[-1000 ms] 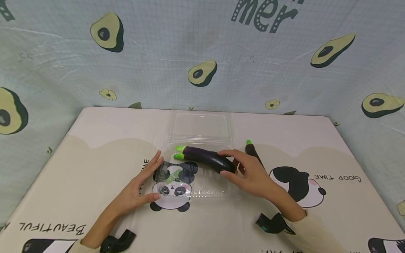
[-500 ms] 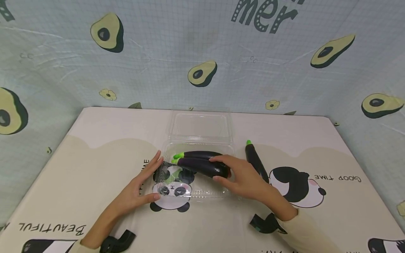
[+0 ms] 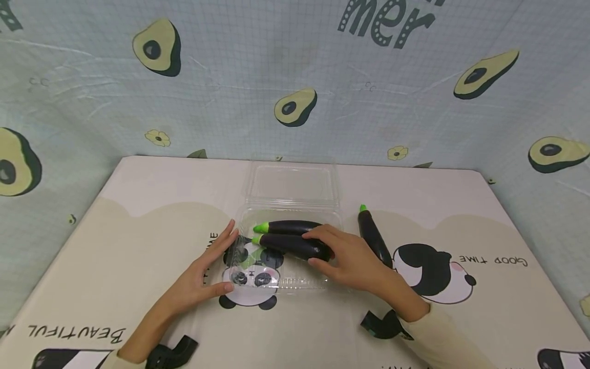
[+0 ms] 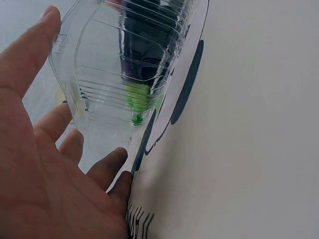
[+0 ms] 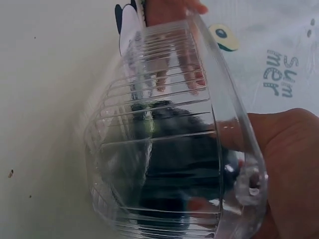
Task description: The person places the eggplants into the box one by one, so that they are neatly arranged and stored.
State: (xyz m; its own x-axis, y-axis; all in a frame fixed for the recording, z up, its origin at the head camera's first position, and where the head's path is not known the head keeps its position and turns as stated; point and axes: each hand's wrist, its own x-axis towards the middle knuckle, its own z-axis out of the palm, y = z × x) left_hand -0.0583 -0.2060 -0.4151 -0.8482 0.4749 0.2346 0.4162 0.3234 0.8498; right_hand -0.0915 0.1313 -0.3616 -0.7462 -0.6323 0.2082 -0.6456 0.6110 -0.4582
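Observation:
A clear plastic clamshell box [image 3: 304,284] stands on the table, its lid [image 3: 292,182] folded back and away from me. Inside, two dark purple eggplants with green stems lie side by side: a far eggplant [image 3: 291,226] and a near eggplant [image 3: 288,245]. My right hand [image 3: 355,261] reaches over the box's right side and holds the near eggplant by its blunt right end, thumb in front. At the left side of the box, my left hand [image 3: 207,271] rests with fingers spread and straight; in the left wrist view its thumb [image 4: 50,22] touches the rim.
A third eggplant [image 3: 374,238] lies on the table just right of the box, beyond my right forearm. The patterned tablecloth [image 3: 138,266] carries panda prints and lettering. Behind the table hangs a sheet [image 3: 230,102] printed with avocados.
The right hand has moved slightly left and lowered the near eggplant into the box, in front of the other, which now lies straighter. The left hand has stayed put.

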